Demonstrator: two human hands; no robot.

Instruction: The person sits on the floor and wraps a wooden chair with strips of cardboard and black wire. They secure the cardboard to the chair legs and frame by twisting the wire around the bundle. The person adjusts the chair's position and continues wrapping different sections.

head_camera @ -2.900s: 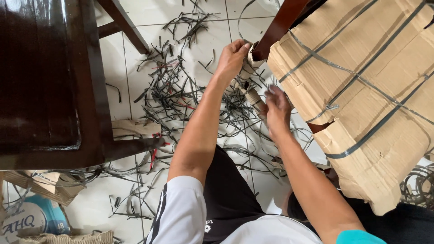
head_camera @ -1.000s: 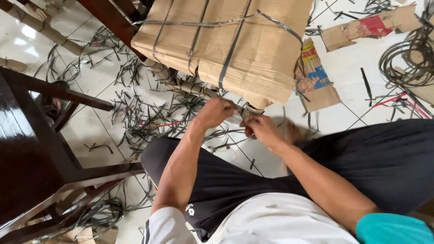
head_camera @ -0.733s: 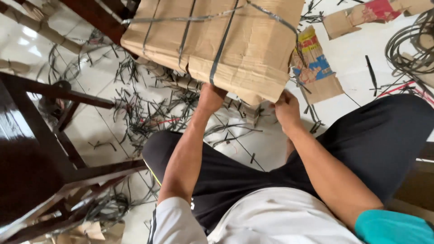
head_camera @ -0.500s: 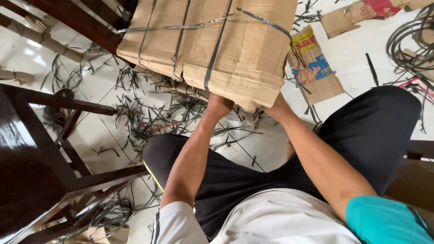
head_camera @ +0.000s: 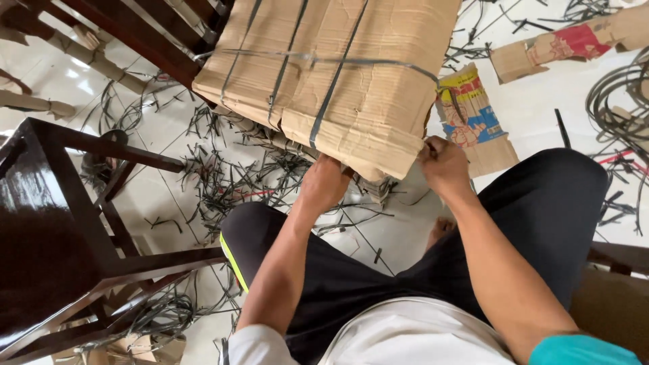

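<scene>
A large cardboard-wrapped bundle (head_camera: pixel 338 74), bound with dark plastic straps, leans toward me above my knees. My left hand (head_camera: pixel 324 184) is under its lower edge, fingers curled against the cardboard. At the bundle's lower right corner, my right hand (head_camera: pixel 443 165) pinches the cardboard edge where a strap runs round. I sit in black shorts (head_camera: pixel 541 223) with both forearms stretched forward.
A dark glossy wooden chair (head_camera: pixel 61 236) stands at left. Several cut strap pieces (head_camera: pixel 230 176) litter the white tile floor. Printed cardboard scraps (head_camera: pixel 470 118) lie at right, with a coil of straps (head_camera: pixel 622 101) at the far right. My bare foot (head_camera: pixel 441 230) rests on the floor.
The view swung from the floor up to the bundle. My hands left the loose straps, moved up to the bundle's lower edge and took hold of it, and it now fills more of the view.
</scene>
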